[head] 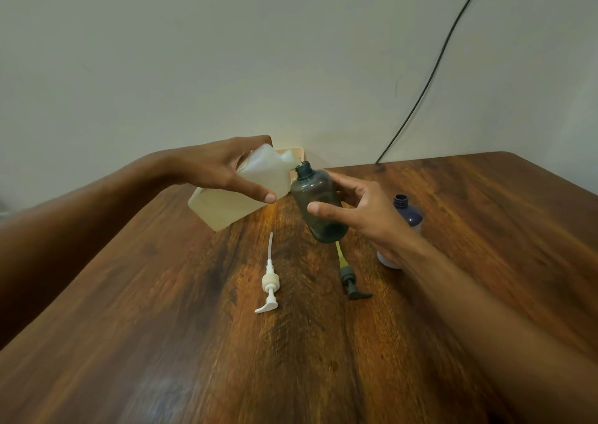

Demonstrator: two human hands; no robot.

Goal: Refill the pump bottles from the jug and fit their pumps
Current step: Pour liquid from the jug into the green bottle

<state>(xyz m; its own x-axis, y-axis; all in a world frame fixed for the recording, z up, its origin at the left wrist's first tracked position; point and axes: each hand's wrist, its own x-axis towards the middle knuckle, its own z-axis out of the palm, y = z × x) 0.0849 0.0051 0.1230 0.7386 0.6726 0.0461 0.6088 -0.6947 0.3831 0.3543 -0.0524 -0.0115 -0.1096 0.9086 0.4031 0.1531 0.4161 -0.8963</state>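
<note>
My left hand (pixel 223 168) grips a whitish translucent jug (pixel 226 203), tilted with its spout against the mouth of a dark green see-through bottle (pixel 318 203). My right hand (pixel 362 207) holds that bottle above the table, leaning left toward the jug. On the wood lie a white pump (pixel 269 281) and a grey-green pump (pixel 351 283) with a yellowish tube. A navy and white bottle (pixel 406 216) with an open neck stands behind my right wrist, partly hidden.
The brown wooden table (pixel 194 342) reaches the pale wall. A cream-coloured object (pixel 293 151) peeks out behind the jug. A dark cable (pixel 430 77) runs down the wall to the table's back edge.
</note>
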